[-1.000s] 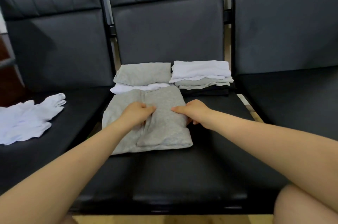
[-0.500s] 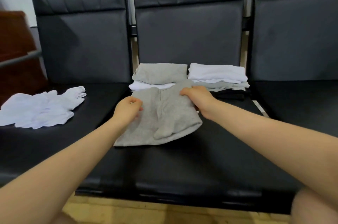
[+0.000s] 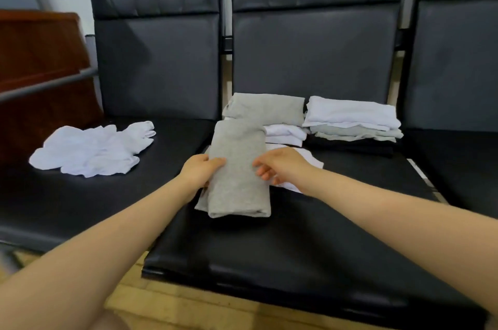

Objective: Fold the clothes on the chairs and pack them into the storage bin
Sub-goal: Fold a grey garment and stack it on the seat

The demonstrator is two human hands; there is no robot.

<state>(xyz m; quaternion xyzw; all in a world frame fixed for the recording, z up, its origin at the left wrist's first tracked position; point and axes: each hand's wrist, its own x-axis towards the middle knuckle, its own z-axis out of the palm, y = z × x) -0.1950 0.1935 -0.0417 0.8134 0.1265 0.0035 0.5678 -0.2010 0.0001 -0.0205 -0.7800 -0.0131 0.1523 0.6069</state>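
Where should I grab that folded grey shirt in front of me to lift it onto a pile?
Probably by its two long side edges near the middle. The folded grey shirt lies as a narrow strip running away from you, so the left hand and right hand coming in from either side should keep its layers together.
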